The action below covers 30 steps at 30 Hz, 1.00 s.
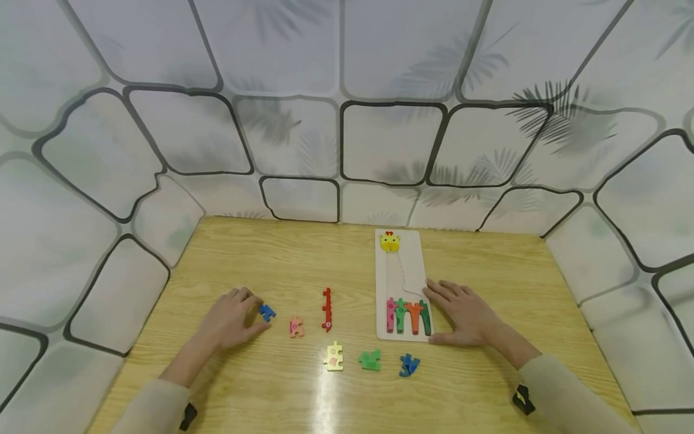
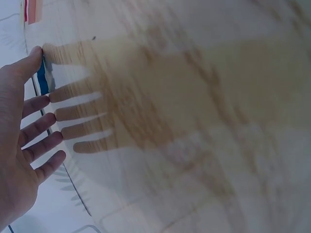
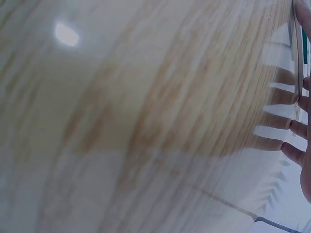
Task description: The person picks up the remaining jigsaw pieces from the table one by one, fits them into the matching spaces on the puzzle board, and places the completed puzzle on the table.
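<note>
My left hand (image 1: 230, 316) is low over the table, its thumb and index finger pinching a small blue puzzle piece (image 1: 267, 312) at opposite edges. In the left wrist view the blue piece (image 2: 43, 77) fills the space between thumb and index; the other fingers are spread. My right hand (image 1: 461, 313) rests with extended fingers against the right side of a white giraffe puzzle board (image 1: 382, 283). The board bears a yellow giraffe head (image 1: 389, 242) at its top. Pink (image 1: 390, 315), green (image 1: 400, 316), orange (image 1: 414, 317) and dark green (image 1: 425, 317) leg pieces fill its bottom.
Loose on the wooden table (image 1: 260, 247) lie a pink piece (image 1: 296, 327), a long red piece (image 1: 327, 310), a yellow piece (image 1: 334, 357), a green piece (image 1: 370, 360) and another blue piece (image 1: 409, 364). A patterned wall (image 1: 303, 138) encloses the table's back and sides.
</note>
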Tool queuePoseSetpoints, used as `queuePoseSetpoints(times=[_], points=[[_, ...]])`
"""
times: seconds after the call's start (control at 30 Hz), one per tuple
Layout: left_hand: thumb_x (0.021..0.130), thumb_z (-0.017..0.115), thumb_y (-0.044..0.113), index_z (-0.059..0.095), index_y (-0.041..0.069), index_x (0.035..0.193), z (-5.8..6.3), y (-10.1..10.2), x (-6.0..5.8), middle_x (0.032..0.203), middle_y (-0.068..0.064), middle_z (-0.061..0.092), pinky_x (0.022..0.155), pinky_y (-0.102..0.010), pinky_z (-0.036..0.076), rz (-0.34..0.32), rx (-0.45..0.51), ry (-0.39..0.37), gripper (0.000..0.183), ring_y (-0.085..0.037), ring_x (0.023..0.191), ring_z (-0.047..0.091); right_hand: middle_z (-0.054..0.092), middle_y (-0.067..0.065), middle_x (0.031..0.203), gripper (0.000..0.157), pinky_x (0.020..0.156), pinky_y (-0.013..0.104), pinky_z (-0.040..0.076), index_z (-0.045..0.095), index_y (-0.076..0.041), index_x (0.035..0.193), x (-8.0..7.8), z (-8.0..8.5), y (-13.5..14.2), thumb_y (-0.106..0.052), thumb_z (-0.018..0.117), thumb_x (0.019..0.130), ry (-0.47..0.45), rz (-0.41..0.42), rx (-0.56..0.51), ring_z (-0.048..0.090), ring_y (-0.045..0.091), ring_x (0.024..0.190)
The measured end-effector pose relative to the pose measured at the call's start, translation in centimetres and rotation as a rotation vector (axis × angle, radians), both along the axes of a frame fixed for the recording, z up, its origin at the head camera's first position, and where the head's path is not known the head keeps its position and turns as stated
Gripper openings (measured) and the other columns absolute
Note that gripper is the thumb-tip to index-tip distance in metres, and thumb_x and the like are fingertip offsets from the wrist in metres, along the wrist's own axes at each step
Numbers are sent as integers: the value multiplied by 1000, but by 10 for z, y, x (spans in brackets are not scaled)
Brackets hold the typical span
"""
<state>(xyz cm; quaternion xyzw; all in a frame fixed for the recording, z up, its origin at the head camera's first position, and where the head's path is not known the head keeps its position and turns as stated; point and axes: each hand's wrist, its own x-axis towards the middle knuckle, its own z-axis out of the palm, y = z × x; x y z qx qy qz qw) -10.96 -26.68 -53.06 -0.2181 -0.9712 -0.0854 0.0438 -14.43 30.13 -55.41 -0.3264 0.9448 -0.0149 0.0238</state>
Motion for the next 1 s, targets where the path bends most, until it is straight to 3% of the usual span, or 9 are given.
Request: queuePoseSetpoints(times=[0.47,0.73,1.0], points=[[91,80,42,73,9,119,-1,3,0,113,-10,70,98,-57,57,27,50,-20,44,-36,110,67,34,7,174,110,119,63,41,35,-18,166,0,1,0,-88,57,84,11,10,0,42,39,154],[91,79,46,72,8,123,-6,3,-1,117,-11,70,106,-61,54,44,62,-47,49,-40,117,67,34,7,174,109,118,63,42,36,-18,166,-1,-2,2,-87,58,84,24,18,-3,42,39,154],[90,80,46,73,7,120,-2,2,-1,117,-12,71,97,-54,58,29,70,-17,50,-35,111,67,34,6,174,109,118,63,41,35,-19,166,-1,0,1,-87,57,85,20,16,-6,42,39,154]])
